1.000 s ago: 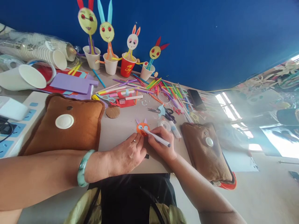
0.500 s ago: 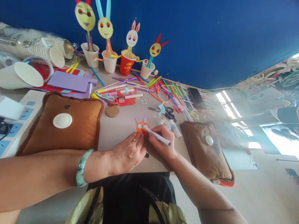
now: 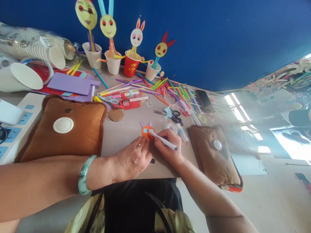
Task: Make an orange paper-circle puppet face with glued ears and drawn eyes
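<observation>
On the table in front of me lies a small orange paper face (image 3: 145, 133) with purple ears, light-blue eyes and dark drawn lines. My left hand (image 3: 131, 158), wearing a ring and a green bangle, holds its lower edge down with fingers close together. Between the fingers of my right hand (image 3: 170, 145) is a white marker pen (image 3: 166, 142), its tip at the face's eye area. A short black piece, perhaps the pen's cap (image 3: 152, 160), pokes out beside my left hand; the rest of it is hidden.
Scissors (image 3: 176, 116), a tape roll (image 3: 171, 127) and a glue bottle (image 3: 182, 132) lie beyond my right hand. Brown cushions (image 3: 77, 129) flank the work spot. Behind are coloured sticks (image 3: 136, 85), purple paper (image 3: 70, 83) and several cups holding paper-face figures (image 3: 132, 63).
Both hands keep nearly the same place, the marker's tip staying at the orange face's eyes. The whole view has shifted slightly.
</observation>
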A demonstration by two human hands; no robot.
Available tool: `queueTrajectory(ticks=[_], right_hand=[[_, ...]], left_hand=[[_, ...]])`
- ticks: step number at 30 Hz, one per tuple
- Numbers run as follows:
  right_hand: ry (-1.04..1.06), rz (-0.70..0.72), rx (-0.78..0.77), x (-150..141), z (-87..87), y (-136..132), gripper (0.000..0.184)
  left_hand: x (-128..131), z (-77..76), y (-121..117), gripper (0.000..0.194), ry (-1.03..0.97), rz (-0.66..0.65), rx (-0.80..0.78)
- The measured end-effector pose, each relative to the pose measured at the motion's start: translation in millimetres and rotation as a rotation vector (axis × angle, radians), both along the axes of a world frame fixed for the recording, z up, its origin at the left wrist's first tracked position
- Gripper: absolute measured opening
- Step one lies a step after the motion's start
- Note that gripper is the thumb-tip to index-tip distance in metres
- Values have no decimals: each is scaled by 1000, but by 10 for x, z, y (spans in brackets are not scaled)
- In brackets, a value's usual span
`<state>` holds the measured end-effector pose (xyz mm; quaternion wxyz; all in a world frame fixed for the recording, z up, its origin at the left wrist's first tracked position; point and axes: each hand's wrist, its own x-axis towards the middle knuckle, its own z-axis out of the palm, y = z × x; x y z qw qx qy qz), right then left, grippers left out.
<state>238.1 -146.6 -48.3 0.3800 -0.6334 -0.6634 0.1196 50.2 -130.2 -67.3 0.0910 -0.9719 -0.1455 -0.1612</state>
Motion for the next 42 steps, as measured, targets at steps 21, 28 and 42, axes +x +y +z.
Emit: queueTrajectory(ticks=[21, 28, 42], right_hand=[[21, -9, -18, 4, -19, -3, 7], [6, -19, -17, 12, -36, -5, 5], [14, -1, -14, 8, -24, -4, 5]], left_hand=[[-7, 5, 1, 25, 1, -13, -46], [0, -40, -2, 23, -19, -9, -78], [4, -7, 7, 26, 14, -2, 10]])
